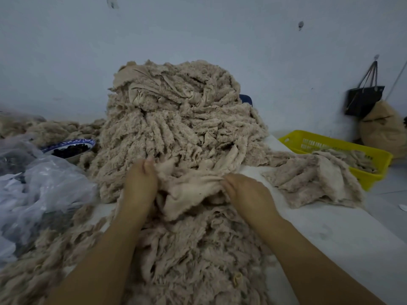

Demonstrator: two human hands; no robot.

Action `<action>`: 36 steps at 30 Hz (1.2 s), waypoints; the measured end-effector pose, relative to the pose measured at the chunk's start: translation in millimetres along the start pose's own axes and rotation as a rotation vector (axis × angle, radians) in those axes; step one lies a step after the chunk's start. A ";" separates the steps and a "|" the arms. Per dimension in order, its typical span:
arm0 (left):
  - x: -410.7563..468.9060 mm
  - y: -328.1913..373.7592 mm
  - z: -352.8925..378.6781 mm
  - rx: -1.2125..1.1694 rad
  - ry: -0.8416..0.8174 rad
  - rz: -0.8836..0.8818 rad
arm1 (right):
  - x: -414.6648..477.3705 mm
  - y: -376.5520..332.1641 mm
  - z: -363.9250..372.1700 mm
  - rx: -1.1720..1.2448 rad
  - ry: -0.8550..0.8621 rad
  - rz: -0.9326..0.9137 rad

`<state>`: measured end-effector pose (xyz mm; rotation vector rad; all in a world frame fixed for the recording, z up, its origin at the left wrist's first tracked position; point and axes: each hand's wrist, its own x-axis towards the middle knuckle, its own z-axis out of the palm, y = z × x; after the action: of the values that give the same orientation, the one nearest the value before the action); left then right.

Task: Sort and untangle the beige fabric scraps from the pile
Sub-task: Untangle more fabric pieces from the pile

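A tall pile of beige fleecy fabric scraps (176,119) rises in the middle of the white table (330,230) and spills toward me. At its foot lies a smooth beige scrap (189,190), stretched between my hands. My left hand (141,183) grips its left end, fingers curled into the cloth. My right hand (244,190) pinches its right end. A smaller heap of sorted beige scraps (308,181) lies to the right of my right hand.
A yellow plastic basket (374,157) holding some scraps sits at the table's right edge. A clear plastic bag (33,186) and a blue-rimmed bowl (70,148) of dark pieces lie on the left. A black bag (363,100) hangs on the wall.
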<state>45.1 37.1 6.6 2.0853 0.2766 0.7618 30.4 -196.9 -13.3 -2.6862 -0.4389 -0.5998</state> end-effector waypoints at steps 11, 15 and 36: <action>-0.8 -1.6 5.2 0.404 -0.124 0.266 | -2.2 7.5 -6.5 0.321 0.336 0.164; -19.7 26.8 11.9 0.150 -0.356 0.511 | -3.7 5.4 -8.1 0.388 0.352 0.184; -9.7 14.1 6.6 0.248 -0.537 0.434 | -4.8 -20.0 -14.2 0.418 0.297 0.021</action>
<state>40.3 19.9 11.1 2.5314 -0.4089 0.3907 13.9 -185.9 1.9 -2.1634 -0.4015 -0.7884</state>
